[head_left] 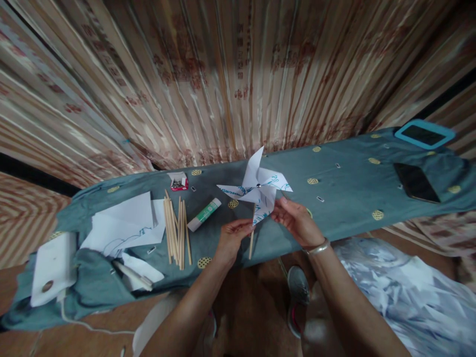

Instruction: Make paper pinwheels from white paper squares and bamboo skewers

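A white paper pinwheel (258,186) with blue markings and a metal pin at its centre is held upright over the teal cloth-covered table (345,188). My left hand (232,237) is closed around its thin wooden stick (252,243). The fingers of my right hand (293,218), with a bangle on the wrist, pinch the pinwheel's lower right blade.
Several wooden sticks (177,232), a glue stick (204,214), a small red pin box (179,183) and white paper sheets (124,224) lie to the left. A white box (52,267) sits at the far left. A dark phone (415,182) and a blue-cased tablet (424,134) lie at the right.
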A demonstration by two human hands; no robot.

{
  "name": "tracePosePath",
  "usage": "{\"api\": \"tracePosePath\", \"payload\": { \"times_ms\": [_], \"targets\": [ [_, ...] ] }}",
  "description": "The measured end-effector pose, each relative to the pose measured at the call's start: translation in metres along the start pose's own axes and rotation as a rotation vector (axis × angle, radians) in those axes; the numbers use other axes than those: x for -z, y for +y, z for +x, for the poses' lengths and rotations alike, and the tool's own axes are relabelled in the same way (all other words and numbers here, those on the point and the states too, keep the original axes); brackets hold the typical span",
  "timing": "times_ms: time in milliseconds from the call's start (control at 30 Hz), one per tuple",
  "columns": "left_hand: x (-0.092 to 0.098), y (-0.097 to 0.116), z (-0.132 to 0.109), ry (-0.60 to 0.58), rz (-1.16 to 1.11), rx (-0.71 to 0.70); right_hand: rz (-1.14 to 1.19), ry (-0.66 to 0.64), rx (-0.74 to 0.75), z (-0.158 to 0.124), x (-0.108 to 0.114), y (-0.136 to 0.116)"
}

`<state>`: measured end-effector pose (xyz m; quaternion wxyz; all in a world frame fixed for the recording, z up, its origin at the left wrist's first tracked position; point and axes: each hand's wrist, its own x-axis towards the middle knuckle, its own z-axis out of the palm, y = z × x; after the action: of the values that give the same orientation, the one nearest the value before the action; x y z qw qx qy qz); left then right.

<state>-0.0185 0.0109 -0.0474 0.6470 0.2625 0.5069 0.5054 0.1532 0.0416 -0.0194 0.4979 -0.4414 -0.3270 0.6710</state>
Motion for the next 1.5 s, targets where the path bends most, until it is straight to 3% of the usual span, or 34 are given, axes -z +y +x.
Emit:
{"api": "tracePosePath", "payload": {
  "times_ms": [367,533,600,733,800,1000,1500],
  "targets": [
    [-0.001,-0.002,0.001,-0.027,0.035,-0.021,-0.107,-0.052,0.036,-0.004,-0.014,0.001],
    [0.002,-0.002,0.004,-0.003,0.038,-0.027,-0.164,-0.058,0.055,-0.009,-0.005,-0.008],
    [0.003,-0.002,0.005,0.008,0.033,-0.018,-0.136,0.023,0.133,-0.008,0.004,-0.015],
    [0.003,-0.003,0.004,-0.021,0.022,0.004,-0.145,0.327,0.357,-0.001,0.02,-0.023],
    [0.002,-0.003,0.002,-0.038,0.018,0.016,-0.187,0.386,0.367,0.003,0.023,-0.022],
    [-0.002,0.0,0.0,-0.052,0.026,0.026,-0.189,0.286,0.206,0.004,0.021,-0.016],
    [0.0,-0.005,0.004,0.013,0.016,-0.024,-0.171,0.156,0.083,-0.005,0.006,-0.005]
  ]
}}
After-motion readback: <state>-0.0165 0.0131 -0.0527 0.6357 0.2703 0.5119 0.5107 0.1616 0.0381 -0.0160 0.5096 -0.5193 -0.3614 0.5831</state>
